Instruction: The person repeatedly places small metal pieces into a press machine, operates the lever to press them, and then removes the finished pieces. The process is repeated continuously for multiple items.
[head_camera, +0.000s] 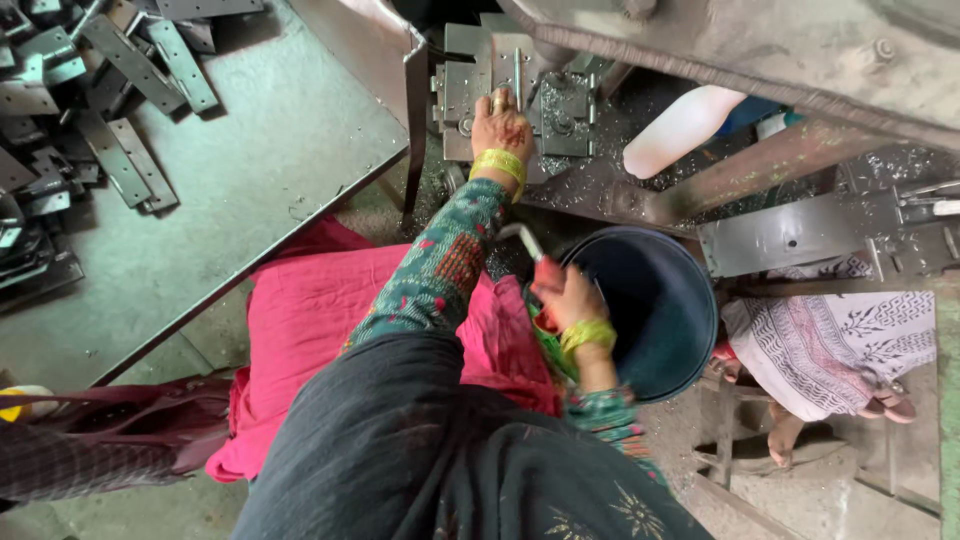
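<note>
The left hand (502, 125) reaches forward, fingers pressed down on a metal plate (500, 70) in the press bed (565, 115), strewn with shavings. The right hand (568, 298), nearer the body, is closed around a red-handled tool (540, 262) over a dark bucket (655, 310). Left of both hands lies a grey steel table (250, 170) with piled metal strips (90, 110).

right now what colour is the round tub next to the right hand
Dark blue; the tub shows best in the head view, beside the right hand.
</note>
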